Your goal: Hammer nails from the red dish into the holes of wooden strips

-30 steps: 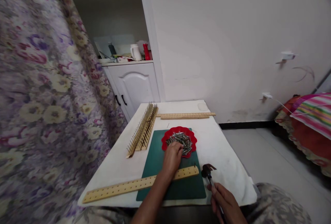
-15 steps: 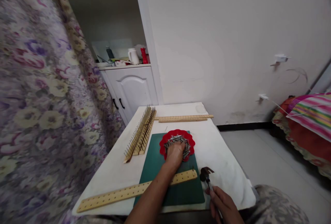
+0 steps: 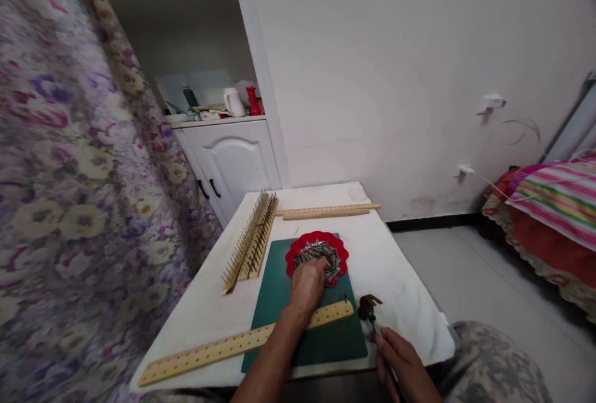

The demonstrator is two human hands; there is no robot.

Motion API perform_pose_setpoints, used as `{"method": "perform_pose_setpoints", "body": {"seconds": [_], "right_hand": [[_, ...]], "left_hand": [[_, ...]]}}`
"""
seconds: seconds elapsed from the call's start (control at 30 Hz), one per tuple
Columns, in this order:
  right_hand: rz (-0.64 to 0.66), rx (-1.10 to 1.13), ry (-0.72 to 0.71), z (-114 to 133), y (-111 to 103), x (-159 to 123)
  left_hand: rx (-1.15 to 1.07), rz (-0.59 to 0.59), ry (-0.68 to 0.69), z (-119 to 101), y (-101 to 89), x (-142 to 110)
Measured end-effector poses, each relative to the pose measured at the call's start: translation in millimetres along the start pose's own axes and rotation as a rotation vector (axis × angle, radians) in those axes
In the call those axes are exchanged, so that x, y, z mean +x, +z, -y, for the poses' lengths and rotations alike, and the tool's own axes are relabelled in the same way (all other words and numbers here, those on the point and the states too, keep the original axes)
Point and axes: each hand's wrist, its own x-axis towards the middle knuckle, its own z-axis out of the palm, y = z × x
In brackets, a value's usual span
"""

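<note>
A red scalloped bowl (image 3: 291,264) full of metal nails (image 3: 321,254) stands on a green mat (image 3: 274,279). My left hand (image 3: 308,282) reaches over its near rim, fingers curled at the nails; whatever is between the fingertips is hidden. Below it, a pale wooden strip with rows of holes (image 3: 209,353) lies slantwise across the mat and table, passing under my left forearm. One nail (image 3: 346,298) stands upright near its right end. My right hand (image 3: 403,359) is closed around the handle of a claw hammer (image 3: 369,307), its head just right of the mat.
Wooden strips bristling with nails (image 3: 251,241) lie at the table's left. More wooden strips (image 3: 328,211) lie along the back. A loose nail (image 3: 297,230) rests on the white cloth (image 3: 395,279). A floral curtain (image 3: 93,204) hangs left; a cabinet (image 3: 237,161) stands behind.
My left hand has drawn back a little toward me from the middle of the nails to the bowl's near side. My right hand still holds the hammer. The view has shifted slightly.
</note>
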Motion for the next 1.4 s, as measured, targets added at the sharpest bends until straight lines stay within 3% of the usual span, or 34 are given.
{"method": "perform_pose_setpoints", "body": {"seconds": [0.2,0.33,0.5,0.6,0.77,0.87,1.03,1.23,1.4], "right_hand": [[-0.026,0.030,-0.017,2,1,-2],[-0.042,0.051,-0.033,5,3,-5],[-0.035,0.085,-0.038,4,4,-7],[-0.049,0.109,-0.040,1,1,-7],[-0.063,0.146,-0.045,3,-1,-6],[-0.068,0.161,-0.046,3,1,-6],[-0.067,0.149,-0.042,4,4,-7],[-0.068,0.115,-0.052,11,-1,-9],[-0.071,0.107,-0.039,8,-1,-10]], "left_hand": [[-0.445,-0.203,0.044,-10,-0.9,-60],[-0.627,-0.102,0.057,-35,8.5,-98],[-0.758,-0.023,0.113,-58,23.6,-114],[-0.986,-0.003,-0.037,-62,35.8,-114],[-1.636,0.100,-0.363,-69,62.6,-112],[-1.758,0.100,-0.451,-74,73.4,-112],[-1.720,0.048,-0.490,-72,67.5,-109],[-1.156,-0.223,-0.288,-49,36.5,-84],[-0.859,-0.251,-0.160,-43,37.0,-66]]}}
